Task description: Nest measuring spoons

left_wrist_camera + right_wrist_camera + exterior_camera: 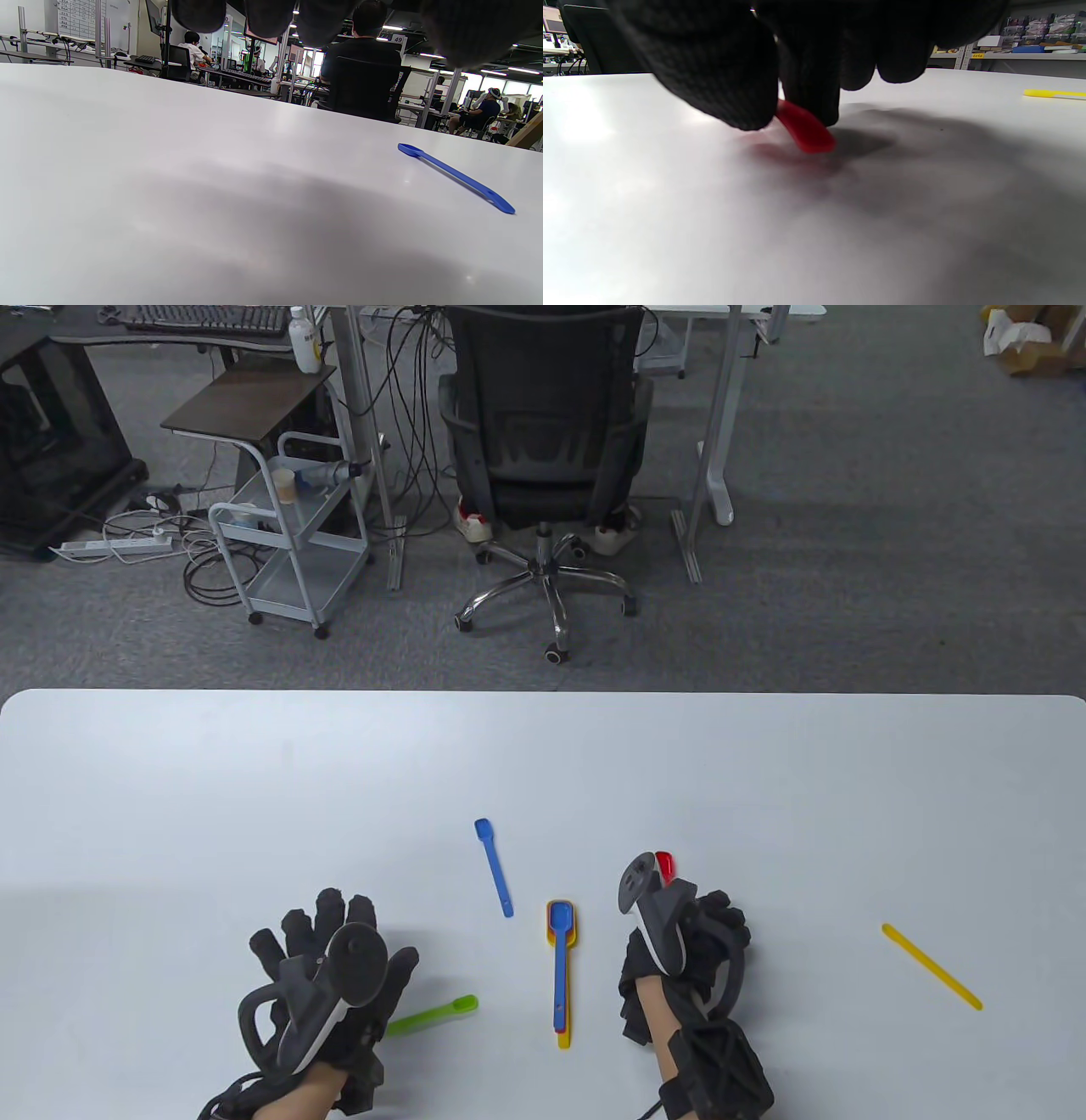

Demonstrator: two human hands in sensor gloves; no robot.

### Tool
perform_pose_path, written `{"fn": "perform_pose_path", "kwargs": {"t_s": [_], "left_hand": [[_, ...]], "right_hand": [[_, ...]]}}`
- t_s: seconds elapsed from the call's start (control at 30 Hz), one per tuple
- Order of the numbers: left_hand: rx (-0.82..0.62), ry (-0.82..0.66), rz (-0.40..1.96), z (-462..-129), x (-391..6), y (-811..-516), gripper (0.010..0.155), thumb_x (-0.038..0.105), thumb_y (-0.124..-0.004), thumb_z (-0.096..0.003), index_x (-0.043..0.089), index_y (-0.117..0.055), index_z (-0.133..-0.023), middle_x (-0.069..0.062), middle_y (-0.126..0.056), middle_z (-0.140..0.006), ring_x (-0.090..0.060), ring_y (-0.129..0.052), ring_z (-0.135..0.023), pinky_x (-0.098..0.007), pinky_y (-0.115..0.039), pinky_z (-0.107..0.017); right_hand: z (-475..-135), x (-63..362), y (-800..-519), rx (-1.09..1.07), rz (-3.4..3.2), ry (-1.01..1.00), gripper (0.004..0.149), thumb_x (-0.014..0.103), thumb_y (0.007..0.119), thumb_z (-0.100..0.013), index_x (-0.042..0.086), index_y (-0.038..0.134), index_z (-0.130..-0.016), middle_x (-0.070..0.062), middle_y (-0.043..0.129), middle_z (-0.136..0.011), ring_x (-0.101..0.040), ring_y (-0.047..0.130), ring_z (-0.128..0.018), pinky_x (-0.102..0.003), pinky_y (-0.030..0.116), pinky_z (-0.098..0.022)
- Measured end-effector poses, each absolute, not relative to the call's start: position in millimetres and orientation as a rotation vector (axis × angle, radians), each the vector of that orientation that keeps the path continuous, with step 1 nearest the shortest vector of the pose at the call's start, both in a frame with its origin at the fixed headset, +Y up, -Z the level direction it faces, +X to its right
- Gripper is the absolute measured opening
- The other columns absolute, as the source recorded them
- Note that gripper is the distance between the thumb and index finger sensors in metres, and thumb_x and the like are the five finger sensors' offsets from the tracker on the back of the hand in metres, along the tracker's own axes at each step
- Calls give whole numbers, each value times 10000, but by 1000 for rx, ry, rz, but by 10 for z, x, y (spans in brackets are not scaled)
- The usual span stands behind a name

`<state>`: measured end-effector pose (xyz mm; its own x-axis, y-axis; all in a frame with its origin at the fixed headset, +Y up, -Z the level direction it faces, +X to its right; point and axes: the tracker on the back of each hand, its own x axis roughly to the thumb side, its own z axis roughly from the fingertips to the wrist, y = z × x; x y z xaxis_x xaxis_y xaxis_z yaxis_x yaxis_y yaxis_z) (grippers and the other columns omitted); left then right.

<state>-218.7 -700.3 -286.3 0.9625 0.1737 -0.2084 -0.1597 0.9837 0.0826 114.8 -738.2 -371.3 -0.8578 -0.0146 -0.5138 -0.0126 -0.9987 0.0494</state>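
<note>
The right hand pinches a red spoon between thumb and fingers, its free end touching the bench; the grip looks slight, so the spoon may swivel or slip on lifting; the stack, blue on yellow, lies just left of that hand, and a careless drop could knock it askew; the left hand holds nothing, fingers spread, by the green spoon; a small blue spoon and a yellow one lie apart.
</note>
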Motion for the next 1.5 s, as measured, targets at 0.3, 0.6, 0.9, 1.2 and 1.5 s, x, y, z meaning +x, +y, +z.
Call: {"fn": "perform_pose_path", "kwargs": {"t_s": [0.3,0.6,0.9,1.2,1.5], "left_hand": [[60,226,163,-2864,-2198,-7008,836,690,-817,-404,257,-669,-1104,-103,-580,-1225,-554,-622,-1119,-749,-331,-766],[42,248,155,-2888,-2232,-7048,837,690,-818,-404,257,-669,-1104,-102,-575,-1228,-555,-622,-1119,-750,-331,-765],[38,263,153,-2896,-2266,-7060,837,688,-819,-403,256,-669,-1104,-105,-578,-1226,-559,-619,-1117,-751,-331,-763],[34,260,146,-2894,-2246,-7075,836,689,-819,-404,260,-667,-1105,-103,-573,-1228,-560,-616,-1119,-750,-328,-765],[34,262,152,-2896,-2255,-7079,835,688,-819,-405,258,-668,-1104,-100,-573,-1228,-561,-615,-1119,-751,-327,-763]], "right_hand": [[-3567,1113,-7290,800,-3040,-66,440,356,919,-433,30,954,-726,-284,718,-1122,-598,725,-941,-694,602,-651],[-3326,982,-7075,721,-3078,-64,441,364,912,-438,37,946,-731,-280,714,-1126,-595,723,-945,-696,602,-649],[-3091,743,-6950,633,-3094,-65,445,369,906,-443,39,939,-739,-280,706,-1131,-598,718,-946,-697,599,-651],[-2995,471,-6991,567,-3114,-116,447,374,900,-445,39,935,-740,-287,707,-1129,-599,716,-947,-698,597,-651],[-2988,245,-7094,509,-3130,-155,450,381,892,-448,42,931,-741,-287,707,-1128,-601,716,-945,-698,597,-651]]}}
